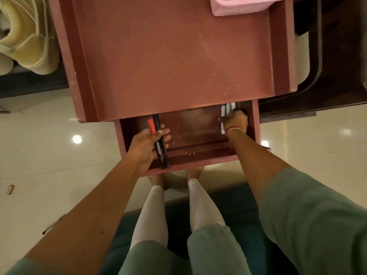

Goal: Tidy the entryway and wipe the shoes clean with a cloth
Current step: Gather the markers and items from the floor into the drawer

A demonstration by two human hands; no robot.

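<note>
Left hand (pixel 144 144) holds dark pens (pixel 161 149) (one orange) — right hand (pixel 236 121) grips white markers (pixel 227 109) in drawer (pixel 195 129).

Two hands in view. Three pens (pixel 158 141) held in the near-left hand (pixel 146 144): one orange, two dark. Three white markers (pixel 228 109) at the drawer's right end, gripped by the right hand (pixel 236 120). One open drawer (pixel 198 156), one table (pixel 168 56). One pink basket (pixel 238 7) at the far right. One cream shoe (pixel 25 46) clear at the far left, maybe more behind it. Two bare feet (pixel 194 172). One small thing (pixel 10 189) on the floor, left.
</note>
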